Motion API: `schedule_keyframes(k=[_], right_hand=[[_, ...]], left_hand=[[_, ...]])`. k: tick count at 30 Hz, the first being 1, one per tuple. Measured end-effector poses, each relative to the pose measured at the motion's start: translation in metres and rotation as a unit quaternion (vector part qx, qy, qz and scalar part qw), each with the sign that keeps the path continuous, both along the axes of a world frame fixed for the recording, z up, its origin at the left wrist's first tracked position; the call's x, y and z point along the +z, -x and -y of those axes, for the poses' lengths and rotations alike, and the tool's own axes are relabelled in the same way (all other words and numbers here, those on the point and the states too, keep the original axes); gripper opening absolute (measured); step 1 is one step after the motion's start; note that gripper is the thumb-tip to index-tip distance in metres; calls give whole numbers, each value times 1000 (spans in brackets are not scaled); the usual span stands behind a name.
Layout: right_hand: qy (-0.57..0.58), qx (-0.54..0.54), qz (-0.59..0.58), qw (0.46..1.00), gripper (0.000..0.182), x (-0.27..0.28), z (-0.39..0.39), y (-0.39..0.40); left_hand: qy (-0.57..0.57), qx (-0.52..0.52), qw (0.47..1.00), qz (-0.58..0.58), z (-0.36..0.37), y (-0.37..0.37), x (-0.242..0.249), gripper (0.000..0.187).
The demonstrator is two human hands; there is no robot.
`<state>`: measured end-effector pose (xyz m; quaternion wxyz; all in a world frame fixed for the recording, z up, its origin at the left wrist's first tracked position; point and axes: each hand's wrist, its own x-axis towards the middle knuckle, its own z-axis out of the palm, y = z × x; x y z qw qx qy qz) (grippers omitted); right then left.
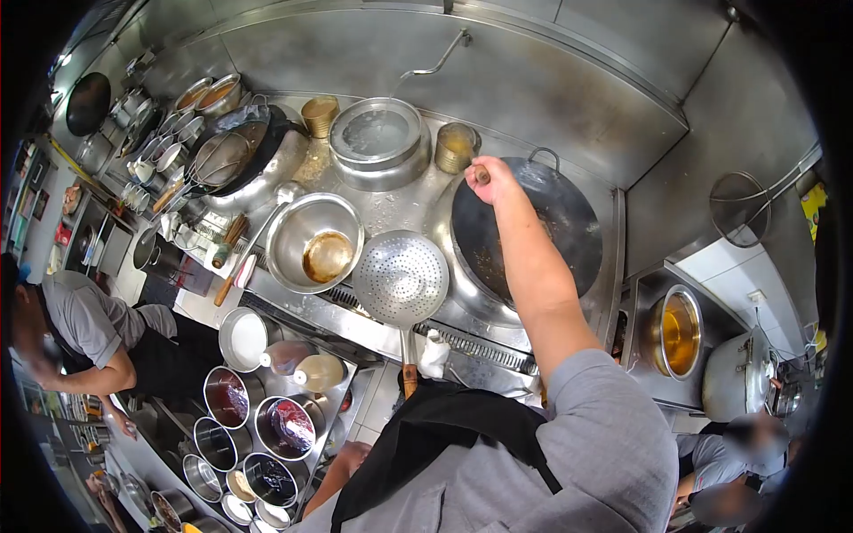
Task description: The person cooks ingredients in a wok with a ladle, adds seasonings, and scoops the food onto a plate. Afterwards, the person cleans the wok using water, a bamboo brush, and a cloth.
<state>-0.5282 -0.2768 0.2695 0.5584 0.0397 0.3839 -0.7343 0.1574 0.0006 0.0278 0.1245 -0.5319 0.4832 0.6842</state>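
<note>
My right hand [498,185] is closed round a wooden handle [482,174], its butt end facing me. The tool's working end is hidden, so its kind cannot be told. The hand is over the upper left rim of a dark wok [573,226], beside a metal canister [456,149]. My forearm crosses the wok, which has brown residue inside. My left hand [353,455] hangs low by the black apron [426,435], its fingers not clear. In front of me a perforated strainer [400,275] lies with its wooden handle towards my body, next to a steel bowl [315,235] with brown liquid.
A covered-looking round pot [378,133] stands behind, under a tap [440,58]. Another wok [235,147] holds a wire skimmer at left. Several sauce pots [284,426] fill the lower left. A co-worker [89,324] stands left. A pot of amber liquid [680,333] is at right.
</note>
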Motion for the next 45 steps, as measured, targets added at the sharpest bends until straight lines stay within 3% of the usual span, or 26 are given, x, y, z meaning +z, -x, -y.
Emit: schedule_keyframes(k=[1,2,3,4,5,8,10,11,15,16,17,18,19,20,22,23,26,28,31,33,34,35,37,38,42,45], right_hand=[[-57,-18,-59,996,24,12,1,-19],[-31,182,-234,955,7,-26,7,-2],[-121,156,-405,893,29,-20,0,-34],[-206,123,-560,793,52,-18,-18,-72],[-174,60,-701,689,67,-58,-22,-75],[-162,11,-803,573,85,-77,-24,-98],[-220,138,-515,817,82,-19,-21,-122],[-184,74,-624,756,79,-52,0,-108],[-205,205,-536,793,81,-6,37,-133],[-203,208,-536,793,81,-1,43,-140],[-155,177,-387,892,69,5,48,-145],[-104,141,-223,959,57,8,54,-146],[10,193,-21,981,23,1,61,-127],[9,195,-20,980,23,-5,57,-121],[103,206,223,947,14,-9,45,-116],[133,202,125,962,18,-14,33,-116],[119,214,52,968,26,1,-10,-99],[66,223,-80,969,68,17,-40,-86],[9,275,-212,938,80,34,-72,-62],[-23,304,-298,905,81,50,-91,-54],[-46,300,-337,891,82,58,-103,-54],[-43,302,-336,891,82,65,-113,-54],[-84,319,-435,838,80,75,-133,-51],[-81,324,-434,837,80,76,-142,-48],[-36,329,-342,880,79,70,-177,-36],[-85,372,-539,751,79,48,-197,-49]], left_hand=[[-1,-14,1000,0,-1,-5,-2,31],[0,-26,1000,-3,1,-10,-5,31],[2,-36,999,-5,2,-13,-10,30],[2,-44,999,-7,3,-16,-12,30],[1,-49,999,-10,4,-17,-14,30],[2,-50,999,-16,8,-13,-18,29],[13,-51,998,-21,10,-8,-20,28],[24,-54,998,-27,12,-6,-21,28],[106,-96,988,-52,17,4,-26,27],[43,-16,999,-14,21,22,0,27],[-13,74,997,24,26,41,29,28],[-13,77,997,25,26,43,31,28],[-6,81,996,27,24,45,30,29],[1,85,996,28,21,47,30,30],[-11,58,998,36,16,43,25,32],[-24,29,998,44,13,39,23,36],[-43,-64,996,-43,4,4,-27,45],[-25,-161,976,-143,0,-6,-32,55],[-109,-87,990,-7,-9,-5,-37,49],[-131,-5,991,-29,-10,-10,-80,39],[-140,37,989,-40,-14,-4,-72,36],[-100,47,993,36,-15,9,-67,36],[-151,97,984,-12,-6,25,-61,35],[-31,47,997,58,-10,49,-37,33],[135,14,989,54,-19,99,9,25],[215,32,976,6,-22,117,49,31]])
